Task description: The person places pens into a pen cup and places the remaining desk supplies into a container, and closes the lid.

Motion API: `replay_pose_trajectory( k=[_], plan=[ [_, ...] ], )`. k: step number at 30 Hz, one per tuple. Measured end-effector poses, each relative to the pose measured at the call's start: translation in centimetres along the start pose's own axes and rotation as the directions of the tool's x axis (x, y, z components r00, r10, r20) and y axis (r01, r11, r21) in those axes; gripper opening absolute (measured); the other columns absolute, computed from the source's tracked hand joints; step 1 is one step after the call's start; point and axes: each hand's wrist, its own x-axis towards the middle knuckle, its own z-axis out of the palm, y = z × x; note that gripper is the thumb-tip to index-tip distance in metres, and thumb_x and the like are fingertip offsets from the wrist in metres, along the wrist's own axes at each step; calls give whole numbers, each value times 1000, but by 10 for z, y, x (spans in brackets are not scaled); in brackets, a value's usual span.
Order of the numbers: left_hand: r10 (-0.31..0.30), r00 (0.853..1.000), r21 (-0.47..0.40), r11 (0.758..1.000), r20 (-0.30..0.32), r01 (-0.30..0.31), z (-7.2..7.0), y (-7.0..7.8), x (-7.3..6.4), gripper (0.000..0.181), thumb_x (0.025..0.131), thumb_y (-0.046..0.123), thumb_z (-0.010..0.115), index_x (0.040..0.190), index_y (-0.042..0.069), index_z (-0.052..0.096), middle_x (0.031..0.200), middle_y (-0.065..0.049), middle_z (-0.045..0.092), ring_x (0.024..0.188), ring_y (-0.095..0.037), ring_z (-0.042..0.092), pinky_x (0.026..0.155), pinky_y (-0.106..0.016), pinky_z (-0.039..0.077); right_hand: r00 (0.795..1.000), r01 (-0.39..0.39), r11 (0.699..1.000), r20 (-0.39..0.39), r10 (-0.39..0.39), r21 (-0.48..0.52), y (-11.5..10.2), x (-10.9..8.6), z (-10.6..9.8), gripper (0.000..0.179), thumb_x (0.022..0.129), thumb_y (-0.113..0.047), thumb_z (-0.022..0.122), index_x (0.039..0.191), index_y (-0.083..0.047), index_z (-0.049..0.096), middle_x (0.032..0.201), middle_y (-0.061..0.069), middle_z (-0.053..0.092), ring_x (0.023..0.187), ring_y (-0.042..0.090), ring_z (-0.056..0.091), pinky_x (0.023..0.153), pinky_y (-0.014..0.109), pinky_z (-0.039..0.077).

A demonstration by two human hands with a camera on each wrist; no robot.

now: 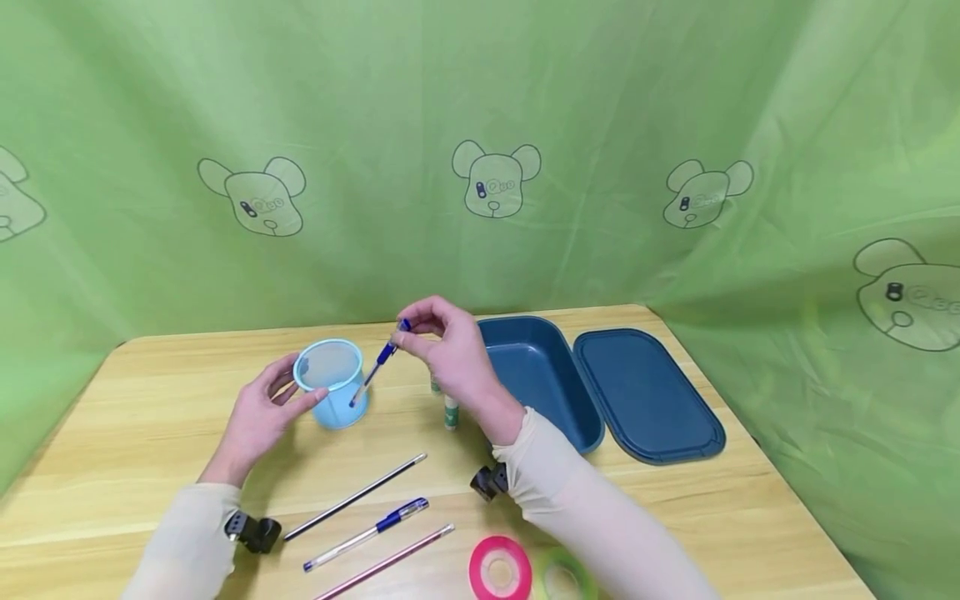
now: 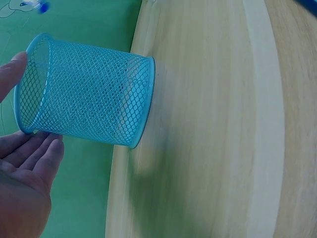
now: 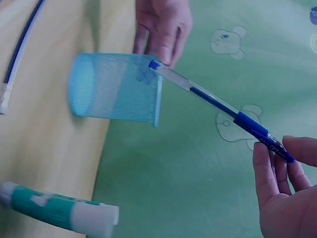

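A light blue mesh pen cup (image 1: 340, 408) stands upright on the wooden table at the left. My left hand (image 1: 261, 414) holds it near the rim, thumb on one side and fingers on the other, as the left wrist view shows with the cup (image 2: 94, 91). Up and to the right, my right hand (image 1: 450, 346) pinches a clear pen with a blue grip (image 1: 387, 350) by its upper end. The pen slants down toward the cup. In the right wrist view the low blue end of the pen (image 3: 198, 94) overlaps the cup's rim.
Nearer me lie a dark pencil (image 1: 356, 498), another blue pen (image 1: 367, 535) and a pink pencil (image 1: 386, 561). A green-and-white glue stick (image 1: 451, 414) stands below my right hand. Rightward are a dark blue bin (image 1: 592, 417), its lid (image 1: 648, 396), pink tape (image 1: 498, 544) and green tape (image 1: 555, 557).
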Motion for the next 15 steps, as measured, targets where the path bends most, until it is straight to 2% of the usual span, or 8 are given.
replay_pose_trajectory(
  k=[9, 15],
  plan=[
    [-3, 1000, 42, 999, 9, 3, -2, -1, -1, 81, 88, 19, 77, 149, -6, 29, 145, -29, 40, 134, -40, 40, 107, -44, 36, 996, 25, 999, -82, -22, 31, -14, 17, 6, 20, 86, -1, 74, 105, -3, 66, 98, 8, 64, 91, 19, 64, 82, 30, 55],
    [-6, 1000, 29, 1000, 21, 6, -3, -1, 1, 83, 87, 19, 77, 149, -5, 28, 145, -28, 39, 133, -40, 40, 106, -41, 39, 996, 33, 998, -87, -29, 46, -10, 27, 12, 20, 86, 3, 73, 104, -1, 66, 98, 9, 63, 91, 20, 63, 81, 28, 56]
  ],
)
